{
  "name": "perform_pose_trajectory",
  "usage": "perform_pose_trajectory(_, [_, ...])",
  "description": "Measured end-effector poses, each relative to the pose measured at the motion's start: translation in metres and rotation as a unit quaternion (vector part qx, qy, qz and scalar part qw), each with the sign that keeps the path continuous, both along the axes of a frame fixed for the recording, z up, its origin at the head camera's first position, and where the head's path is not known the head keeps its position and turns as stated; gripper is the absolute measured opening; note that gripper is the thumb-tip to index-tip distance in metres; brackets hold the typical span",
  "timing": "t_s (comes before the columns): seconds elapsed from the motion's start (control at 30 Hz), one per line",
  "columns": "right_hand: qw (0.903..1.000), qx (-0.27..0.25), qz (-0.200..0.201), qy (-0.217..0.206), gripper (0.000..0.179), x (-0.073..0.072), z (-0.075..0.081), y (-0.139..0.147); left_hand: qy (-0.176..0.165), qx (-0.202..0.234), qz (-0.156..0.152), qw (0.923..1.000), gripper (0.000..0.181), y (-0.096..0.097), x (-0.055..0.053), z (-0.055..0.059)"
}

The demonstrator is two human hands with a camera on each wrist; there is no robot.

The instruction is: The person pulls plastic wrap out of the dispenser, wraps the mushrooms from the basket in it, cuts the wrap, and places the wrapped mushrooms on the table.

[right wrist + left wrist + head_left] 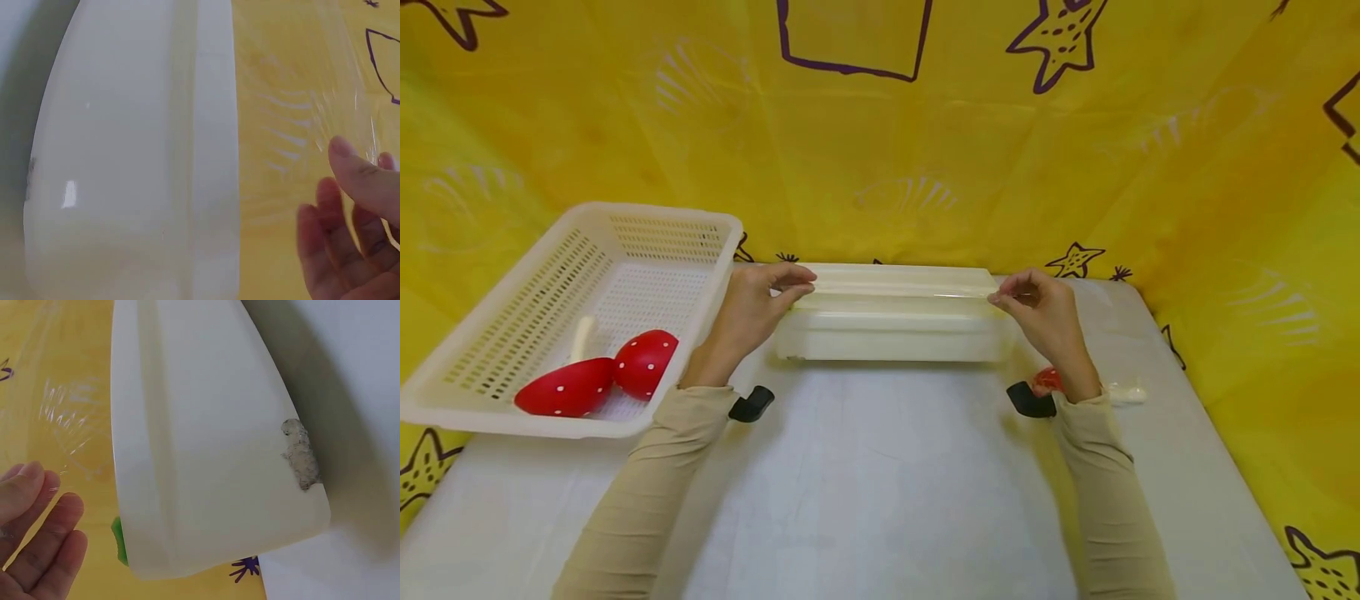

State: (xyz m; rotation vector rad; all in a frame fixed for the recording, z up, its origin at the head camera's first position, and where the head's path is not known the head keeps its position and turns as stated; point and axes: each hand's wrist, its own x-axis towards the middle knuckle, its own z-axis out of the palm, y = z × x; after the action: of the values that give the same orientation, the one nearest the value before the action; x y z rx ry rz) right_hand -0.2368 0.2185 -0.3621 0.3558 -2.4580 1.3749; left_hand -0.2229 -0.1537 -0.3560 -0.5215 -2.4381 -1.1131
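Observation:
A long white cling film dispenser (895, 340) lies across the far part of the table. Clear cling film (287, 131) stretches above it, between the two hands. My left hand (751, 304) pinches one corner of the film between thumb and forefinger, just past the dispenser's left end. At the opposite end my right hand (1043, 312) pinches the other corner, its remaining fingers loosely bent. In the left wrist view a small green piece (119, 542) shows at the dispenser's edge, and a worn grey patch (301, 455) marks its side.
At the left a white plastic basket (730, 229) holds red, white-dotted maracas (567, 388) with a white handle showing. Partly hidden behind the right forearm, a red thing (1047, 382) with a white handle (1126, 393) lies on the table. A yellow patterned cloth (880, 158) hangs behind.

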Motion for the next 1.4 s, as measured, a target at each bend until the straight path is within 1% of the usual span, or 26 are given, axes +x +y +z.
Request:
perform_pose_trajectory(0.13, [0.9997, -0.007, 0.018, 0.013, 0.023, 0.001, 0.002, 0.006, -0.002, 0.001, 0.0, 1.0, 0.012, 0.001, 0.001, 0.001])
perform_pose_trajectory(0.23, [0.9993, -0.025, 0.026, 0.006, 0.022, 0.004, 0.003, 0.015, -0.006, 0.002, -0.002, 1.0, 0.011, 0.001, 0.002, 0.002])
perform_pose_trajectory(0.33, [0.9986, -0.043, 0.029, 0.007, 0.02, 0.005, 0.003, 0.022, -0.013, 0.003, -0.003, 0.9999, 0.012, 0.0, 0.002, 0.002])
perform_pose_trajectory(0.43, [0.9985, -0.029, 0.036, 0.03, 0.022, 0.003, 0.002, 0.023, -0.015, 0.001, -0.001, 0.9999, 0.012, 0.0, 0.002, 0.002])
perform_pose_trajectory(0.53, [0.9972, 0.011, 0.045, 0.059, 0.02, 0.0, 0.0, 0.021, -0.015, -0.004, 0.002, 0.9999, 0.011, -0.001, 0.002, 0.003])
perform_pose_trajectory(0.63, [0.9949, 0.034, 0.056, 0.077, 0.016, -0.001, 0.001, 0.018, -0.021, -0.008, 0.004, 0.9997, 0.011, 0.0, 0.002, 0.003])
perform_pose_trajectory(0.73, [0.9939, 0.036, 0.065, 0.08, 0.014, -0.002, 0.002, 0.016, -0.026, -0.011, 0.004, 0.9996, 0.01, 0.0, 0.003, 0.005])
perform_pose_trajectory(0.83, [0.9944, 0.022, 0.072, 0.074, 0.013, -0.005, 0.001, 0.015, -0.022, -0.014, 0.004, 0.9996, 0.009, 0.0, 0.001, 0.006])
perform_pose_trajectory(0.97, [0.995, 0.0, 0.069, 0.072, 0.013, -0.009, -0.002, 0.012, -0.013, -0.015, 0.008, 0.9998, 0.008, 0.0, -0.004, 0.006])
perform_pose_trajectory(1.17, [0.9963, -0.006, 0.032, 0.079, 0.017, -0.016, 0.0, 0.005, -0.007, 0.003, 0.018, 0.9998, 0.008, 0.001, -0.011, 0.006])
perform_pose_trajectory(1.27, [0.9967, -0.014, 0.022, 0.077, 0.019, -0.021, 0.002, 0.003, 0.0, 0.01, 0.021, 0.9997, 0.008, 0.001, -0.014, 0.008])
perform_pose_trajectory(1.4, [0.9971, -0.026, 0.018, 0.07, 0.02, -0.025, 0.006, 0.002, 0.008, 0.011, 0.024, 0.9996, 0.009, 0.001, -0.018, 0.013])
